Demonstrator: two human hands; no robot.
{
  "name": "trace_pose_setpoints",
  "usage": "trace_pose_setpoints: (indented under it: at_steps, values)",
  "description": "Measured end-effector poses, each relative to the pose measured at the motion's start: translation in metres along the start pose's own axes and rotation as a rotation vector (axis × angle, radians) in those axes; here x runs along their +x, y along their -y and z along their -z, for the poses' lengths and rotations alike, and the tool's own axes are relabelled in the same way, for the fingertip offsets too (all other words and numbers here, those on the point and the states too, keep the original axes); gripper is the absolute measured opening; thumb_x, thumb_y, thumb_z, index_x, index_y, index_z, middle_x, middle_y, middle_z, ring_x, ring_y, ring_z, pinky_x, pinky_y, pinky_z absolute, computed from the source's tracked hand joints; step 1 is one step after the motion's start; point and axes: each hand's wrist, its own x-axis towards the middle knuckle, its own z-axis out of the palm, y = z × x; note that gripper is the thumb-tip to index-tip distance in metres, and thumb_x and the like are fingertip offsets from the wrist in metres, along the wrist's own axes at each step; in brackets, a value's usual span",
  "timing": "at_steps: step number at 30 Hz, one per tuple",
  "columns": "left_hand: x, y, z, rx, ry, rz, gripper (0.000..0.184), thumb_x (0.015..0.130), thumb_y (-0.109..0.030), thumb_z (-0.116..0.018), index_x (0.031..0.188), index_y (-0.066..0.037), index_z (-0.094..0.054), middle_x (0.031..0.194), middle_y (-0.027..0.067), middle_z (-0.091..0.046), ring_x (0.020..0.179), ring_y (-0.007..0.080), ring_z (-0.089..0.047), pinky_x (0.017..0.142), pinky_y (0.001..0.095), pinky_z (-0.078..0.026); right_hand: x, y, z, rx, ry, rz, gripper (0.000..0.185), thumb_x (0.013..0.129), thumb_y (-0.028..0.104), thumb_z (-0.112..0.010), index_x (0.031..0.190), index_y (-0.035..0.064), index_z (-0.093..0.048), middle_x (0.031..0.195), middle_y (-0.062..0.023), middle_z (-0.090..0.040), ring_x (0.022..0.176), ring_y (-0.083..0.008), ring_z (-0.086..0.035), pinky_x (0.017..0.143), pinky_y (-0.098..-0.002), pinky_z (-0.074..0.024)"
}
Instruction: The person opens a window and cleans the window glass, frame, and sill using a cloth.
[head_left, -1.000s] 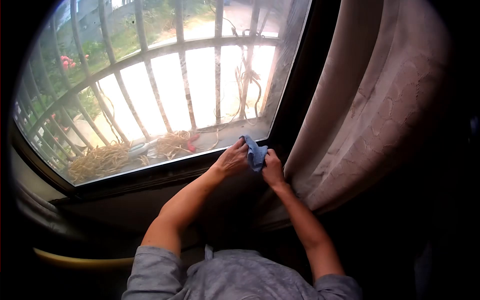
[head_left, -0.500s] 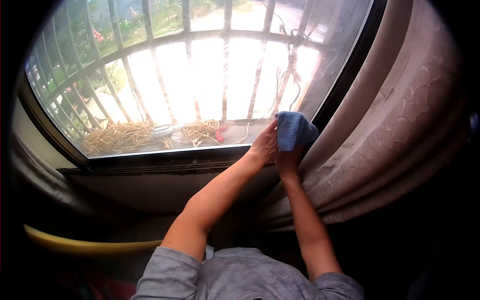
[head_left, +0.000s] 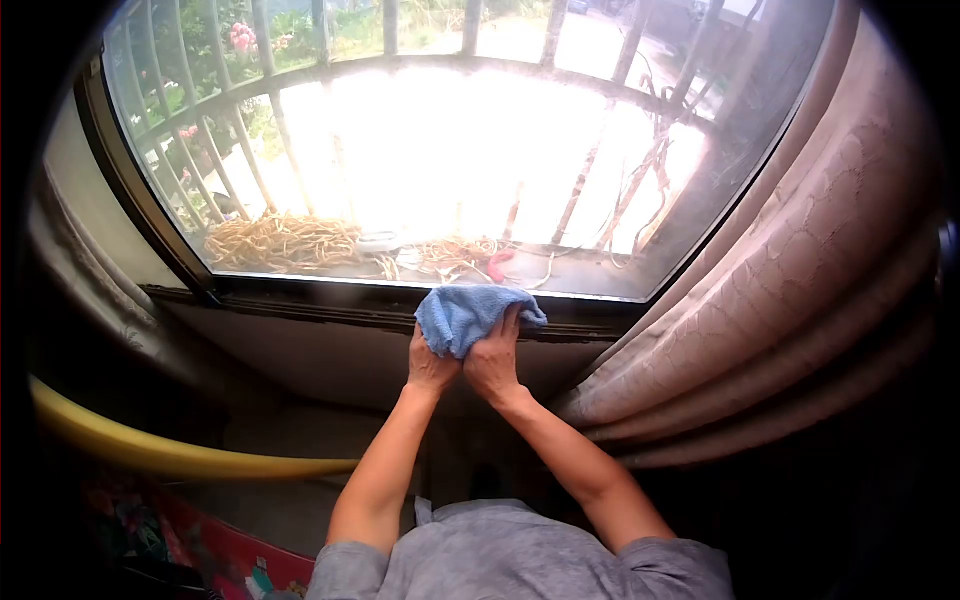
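Daylight enters through the window (head_left: 400, 150), its glare bleaching out part of the bars (head_left: 390, 28). The blue cloth (head_left: 460, 315) is well lit; the corners fall to black, with wide-angle distortion.

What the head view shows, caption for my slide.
Left hand and right hand hold a blue cloth at the window frame.

Both arms (head_left: 378, 478) stretched forward; I read left hand (head_left: 430, 366) and right hand (head_left: 494, 362) close together, curled, I think.
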Motion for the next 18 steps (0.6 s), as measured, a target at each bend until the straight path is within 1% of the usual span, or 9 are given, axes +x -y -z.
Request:
trace_pose_setpoints:
  at_steps: [2, 5, 6, 8, 9, 10, 13, 15, 18]
  values:
    - [-0.006, 0.007, 0.024, 0.061, -0.073, 0.047, 0.045, 0.086, -0.02, -0.065, 0.129, -0.009, -0.059, 0.132, 0.0125, -0.059, 0.126, 0.0343, -0.052, 0.107, 0.0447, -0.04, 0.007, 0.026, -0.009, 0.044, 0.018, 0.016, 0.048, 0.079, 0.013, -0.06, 0.121, -0.0106, -0.059, 0.149, -0.0378, -0.023, 0.136, -0.0659, -0.014, 0.109, -0.0675, -0.0207]
    - [0.0, 0.005, 0.051, -0.15, -0.162, 0.213, 0.042, 0.088, -0.019, -0.063, 0.129, -0.008, -0.059, 0.131, 0.0143, -0.059, 0.127, 0.0354, -0.051, 0.108, 0.0463, -0.039, 0.019, 0.046, -0.01, 0.075, 0.017, 0.05, 0.044, 0.082, 0.011, -0.058, 0.121, -0.0087, -0.059, 0.154, -0.0354, -0.017, 0.139, -0.0625, -0.012, 0.108, -0.0675, -0.0213]
    - [0.003, 0.005, 0.051, -0.034, -0.133, 0.18, 0.044, 0.089, -0.018, -0.062, 0.131, -0.007, -0.056, 0.133, 0.016, -0.057, 0.128, 0.0367, -0.048, 0.108, 0.0472, -0.038, 0.028, 0.049, -0.002, 0.069, -0.015, 0.068, 0.043, 0.082, 0.011, -0.057, 0.121, -0.0077, -0.06, 0.155, -0.0341, -0.016, 0.14, -0.0612, -0.011, 0.109, -0.067, -0.0212]
    - [0.014, 0.005, 0.048, -0.07, -0.177, 0.145, 0.045, 0.089, -0.017, -0.062, 0.133, -0.007, -0.055, 0.134, 0.0162, -0.055, 0.128, 0.0368, -0.048, 0.108, 0.0469, -0.037, 0.045, 0.056, 0.014, 0.043, -0.08, 0.091, 0.041, 0.086, 0.013, -0.055, 0.122, -0.0042, -0.061, 0.157, -0.0295, -0.018, 0.144, -0.0568, -0.01, 0.11, -0.0668, -0.0182]
    - [0.021, 0.003, 0.048, -0.089, -0.199, 0.128, 0.046, 0.089, -0.017, -0.062, 0.133, -0.006, -0.054, 0.134, 0.0163, -0.055, 0.128, 0.0368, -0.048, 0.108, 0.0468, -0.037, 0.052, 0.058, 0.026, 0.002, -0.078, 0.103, 0.042, 0.087, 0.013, -0.054, 0.124, -0.0081, -0.058, 0.156, -0.0311, -0.019, 0.143, -0.0573, -0.01, 0.111, -0.0659, -0.0181]
    - [0.026, 0.002, 0.05, -0.142, -0.142, 0.128, 0.053, 0.091, -0.021, -0.061, 0.141, -0.007, -0.047, 0.145, 0.0174, -0.047, 0.136, 0.0367, -0.041, 0.112, 0.0479, -0.033, 0.058, 0.058, 0.037, -0.034, -0.081, 0.113, 0.044, 0.088, 0.013, -0.054, 0.125, -0.0121, -0.055, 0.154, -0.0327, -0.02, 0.143, -0.0577, -0.01, 0.111, -0.065, -0.0179]
    - [0.064, -0.017, 0.076, -0.023, -0.23, -0.007, 0.049, 0.09, -0.019, -0.061, 0.136, -0.007, -0.051, 0.138, 0.0175, -0.051, 0.13, 0.0377, -0.046, 0.11, 0.05, -0.033, 0.084, 0.057, 0.069, -0.113, -0.155, 0.163, 0.055, 0.088, 0.019, -0.058, 0.127, -0.0188, -0.049, 0.153, -0.0337, -0.02, 0.143, -0.0582, -0.007, 0.111, -0.0674, -0.0157]
    - [0.101, -0.032, 0.113, -0.135, -0.248, -0.04, 0.047, 0.084, -0.017, -0.066, 0.128, -0.006, -0.056, 0.129, 0.017, -0.056, 0.124, 0.0387, -0.05, 0.108, 0.052, -0.035, 0.107, 0.057, 0.085, -0.091, -0.282, 0.162, 0.047, 0.087, 0.022, -0.058, 0.126, -0.0024, -0.059, 0.154, -0.0302, -0.023, 0.142, -0.0598, -0.012, 0.108, -0.0721, -0.0139]
    - [0.141, -0.038, 0.142, -0.116, -0.349, -0.135, 0.047, 0.079, -0.016, -0.07, 0.123, -0.007, -0.058, 0.124, 0.017, -0.058, 0.121, 0.0384, -0.051, 0.105, 0.0521, -0.036, 0.15, 0.066, 0.115, -0.148, -0.396, 0.12, 0.056, 0.089, 0.029, -0.061, 0.137, 0.002, -0.05, 0.152, -0.0293, -0.019, 0.144, -0.0575, -0.004, 0.106, -0.0749, -0.0129]
